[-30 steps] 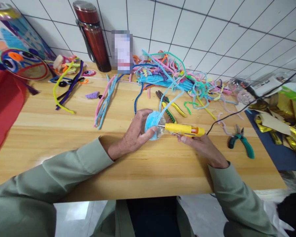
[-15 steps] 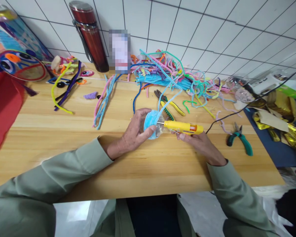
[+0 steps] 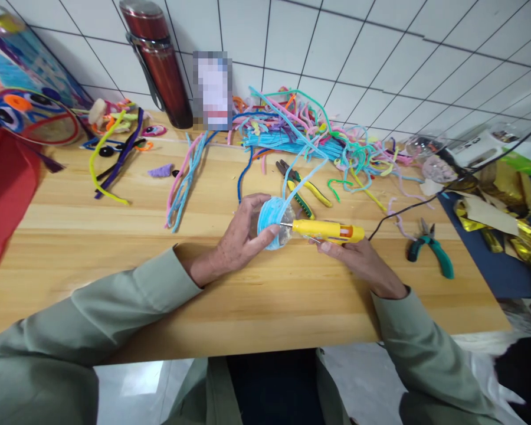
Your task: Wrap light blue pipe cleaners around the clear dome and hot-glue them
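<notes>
the yellow glue gun [image 3: 325, 231] has dipped slightly, its metal tip [image 3: 287, 224] now nearer the left thumb [image 3: 269, 235].

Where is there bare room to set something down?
The table is bare between the left sleeve, right sleeve and glue gun, and between the red cloth, yellow strand and left sleeve. It is crowded along the wall, where strands heap up near the flask.

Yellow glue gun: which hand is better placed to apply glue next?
Right, I'd judge: the right hand holds the yellow glue gun, its nozzle pointing at the blue winding. The left hand is occupied, holding the wound clear container.
</notes>
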Available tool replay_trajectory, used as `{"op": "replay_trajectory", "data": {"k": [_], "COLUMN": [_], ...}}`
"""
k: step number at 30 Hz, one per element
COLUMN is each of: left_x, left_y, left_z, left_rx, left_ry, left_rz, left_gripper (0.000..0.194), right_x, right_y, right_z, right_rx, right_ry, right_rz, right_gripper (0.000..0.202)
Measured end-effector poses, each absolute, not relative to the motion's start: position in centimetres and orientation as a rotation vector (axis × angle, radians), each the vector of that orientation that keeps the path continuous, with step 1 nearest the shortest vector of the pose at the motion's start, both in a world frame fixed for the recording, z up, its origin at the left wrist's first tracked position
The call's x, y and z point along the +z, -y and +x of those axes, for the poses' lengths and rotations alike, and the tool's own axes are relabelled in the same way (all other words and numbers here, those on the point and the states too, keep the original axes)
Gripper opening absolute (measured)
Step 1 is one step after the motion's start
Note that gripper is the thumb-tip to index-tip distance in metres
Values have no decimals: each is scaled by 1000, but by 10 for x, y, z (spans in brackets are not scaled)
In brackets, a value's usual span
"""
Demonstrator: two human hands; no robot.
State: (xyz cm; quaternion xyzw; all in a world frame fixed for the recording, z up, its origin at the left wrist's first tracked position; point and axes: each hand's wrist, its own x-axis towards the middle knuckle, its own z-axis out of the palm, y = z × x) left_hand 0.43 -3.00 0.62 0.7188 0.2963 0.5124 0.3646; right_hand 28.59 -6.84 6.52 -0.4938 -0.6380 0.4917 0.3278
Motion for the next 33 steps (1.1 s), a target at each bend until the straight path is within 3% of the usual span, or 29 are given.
{"op": "replay_trajectory", "data": {"k": [33], "left_x": [6], "left_y": [30], "left_z": [4], "left_rx": [1301], "left_ry": [-807], "left_rz": [1851], "left_gripper": [50], "right_x": [67], "right_y": [72], "right_z": [287], "right_rx": [1199], "right_ry": [1684], "right_rz": [-1361], "right_gripper": [46]}}
